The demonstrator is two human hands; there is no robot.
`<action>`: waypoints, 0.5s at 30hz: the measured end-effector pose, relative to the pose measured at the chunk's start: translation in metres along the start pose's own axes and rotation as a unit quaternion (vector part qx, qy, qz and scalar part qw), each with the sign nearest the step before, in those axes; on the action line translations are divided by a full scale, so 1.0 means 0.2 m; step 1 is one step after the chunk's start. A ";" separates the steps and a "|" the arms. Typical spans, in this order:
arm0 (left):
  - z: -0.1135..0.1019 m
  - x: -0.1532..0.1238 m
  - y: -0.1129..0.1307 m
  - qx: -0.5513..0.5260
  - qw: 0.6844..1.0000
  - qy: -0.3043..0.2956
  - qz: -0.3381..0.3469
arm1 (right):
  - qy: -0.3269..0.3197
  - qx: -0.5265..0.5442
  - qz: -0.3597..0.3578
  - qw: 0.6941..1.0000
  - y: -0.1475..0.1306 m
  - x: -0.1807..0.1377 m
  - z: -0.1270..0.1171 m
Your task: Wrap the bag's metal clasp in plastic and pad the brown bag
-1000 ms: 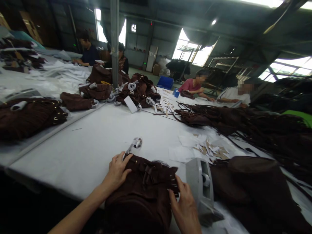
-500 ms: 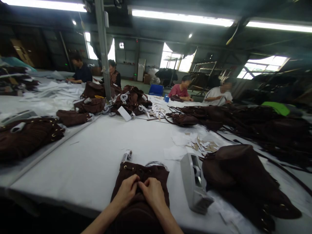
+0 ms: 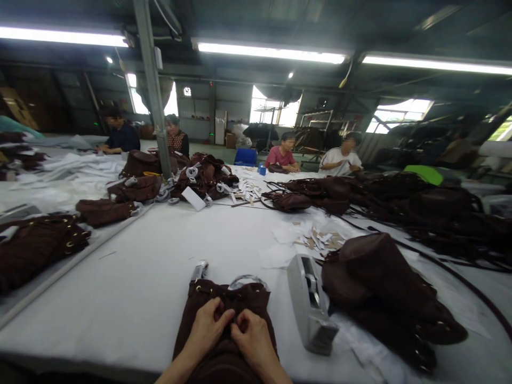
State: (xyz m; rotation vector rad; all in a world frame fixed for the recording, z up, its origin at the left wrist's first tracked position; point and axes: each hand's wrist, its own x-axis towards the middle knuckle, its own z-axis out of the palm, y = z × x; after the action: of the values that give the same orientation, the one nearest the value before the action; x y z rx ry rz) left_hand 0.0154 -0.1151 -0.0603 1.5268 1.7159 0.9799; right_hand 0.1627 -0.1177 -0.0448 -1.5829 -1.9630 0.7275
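The brown suede bag (image 3: 224,325) lies flat at the near edge of the white table (image 3: 160,256), its mouth pointing away from us. We have both hands together on its middle: our left hand (image 3: 206,328) and right hand (image 3: 252,338) meet knuckle to knuckle, fingertips pinching the same small spot of the bag's front; what exactly sits between the fingers we cannot tell. At the bag's far end a paper-wrapped metal fitting (image 3: 199,270) sticks out on the left, and a wrapped ring handle (image 3: 246,280) arcs over the rim. Just right of the bag stands a grey tape dispenser (image 3: 310,304), and right of that a heap of dark brown bags (image 3: 384,288). Paper scraps (image 3: 316,239) lie farther off. At the far end, people sit among more brown bags (image 3: 204,178).
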 end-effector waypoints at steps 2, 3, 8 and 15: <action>0.00 0.00 -0.01 0.010 1.000 -0.005 0.000 | -0.034 0.030 0.012 0.999 0.01 -0.01 -0.01; -0.01 0.00 -0.01 0.011 1.000 -0.010 -0.004 | -0.050 0.039 0.011 0.998 0.01 -0.01 -0.02; -0.11 -0.05 0.15 0.002 1.000 0.001 -0.022 | -0.064 0.078 -0.021 0.995 0.01 -0.03 -0.04; -0.06 0.02 0.40 0.175 0.975 0.017 0.135 | 0.010 0.074 -0.137 0.988 0.04 -0.15 0.02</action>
State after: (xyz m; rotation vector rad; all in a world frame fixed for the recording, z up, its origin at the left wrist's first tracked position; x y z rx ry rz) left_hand 0.0462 -0.1093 0.0139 2.0234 1.8079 0.8684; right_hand 0.1717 -0.1468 -0.0544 -1.1984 -2.0094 0.7211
